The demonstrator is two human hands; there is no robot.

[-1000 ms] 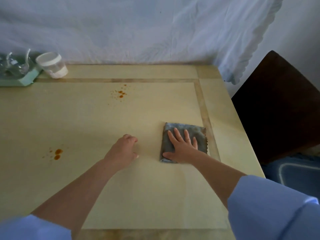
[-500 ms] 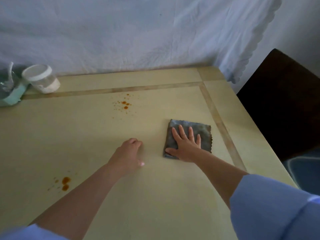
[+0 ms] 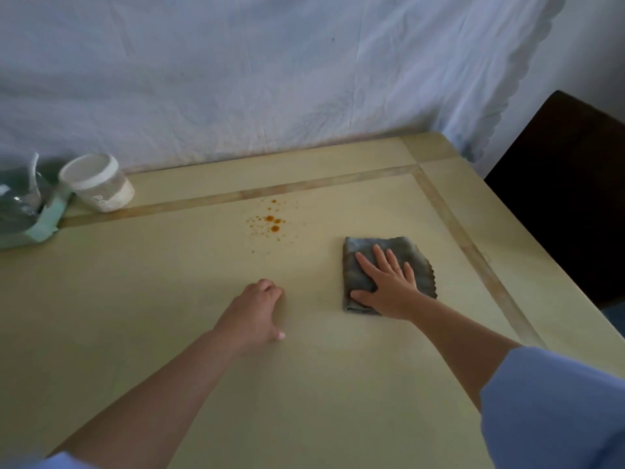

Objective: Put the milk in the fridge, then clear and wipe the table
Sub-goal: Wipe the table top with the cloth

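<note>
- Plainly, the wiping is under way: the right hand lies flat on a folded grey cloth, palm down and fingers spread, pressing it onto the pale yellow surface towards the right edge, just inside the inlaid border strip.
- The flat palm makes sense; I judge it spreads the pressure so that the whole pad of cloth drags rather than bunching up.
- The left hand rests on the bare surface near the middle, loosely curled, knuckles up, holding nothing. It looks like a brace for the person leaning in, though that is my guess.
- The work that remains lies close by: a cluster of orange-brown spots sits towards the far edge, just beyond and to the left of the cloth, and the cloth does not touch them.
- No milk is in sight, so that part of the job cannot be judged from here.
- In the far left corner a white-lidded jar stands just beside a pale green tray that holds clear glassware; these are pushed against the draped white sheet, well apart from both hands. Whether they count as things to clear away, I cannot say.
- A dark chair stands off the right edge.
</note>
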